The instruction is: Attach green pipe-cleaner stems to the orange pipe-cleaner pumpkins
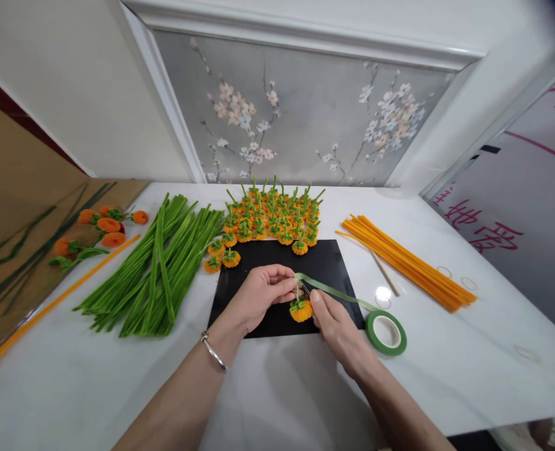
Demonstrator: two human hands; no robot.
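Note:
My left hand (263, 291) is closed, thumb and fingers pinching the end of a pale green strip of floral tape (338, 291) at the upright stem of a small orange chenille pumpkin (300, 311). The pumpkin has green leaves on top and hangs over a black mat (254, 326). Closed beside it, my right hand (331, 319) grips a slim metal tool (304, 287) whose tip reaches the stem; its exact kind is mostly hidden by my fingers. From my left fingertips the tape runs over my right hand to its green roll (372, 335) on the table.
Several finished pumpkins (272, 216) stand grouped behind the mat. Green pipe cleaners (153, 269) lie in a pile at left, orange ones (404, 263) in a bundle at right, beside a thin stick (384, 274). Orange flowers (111, 225) rest on brown paper (28, 219) at far left.

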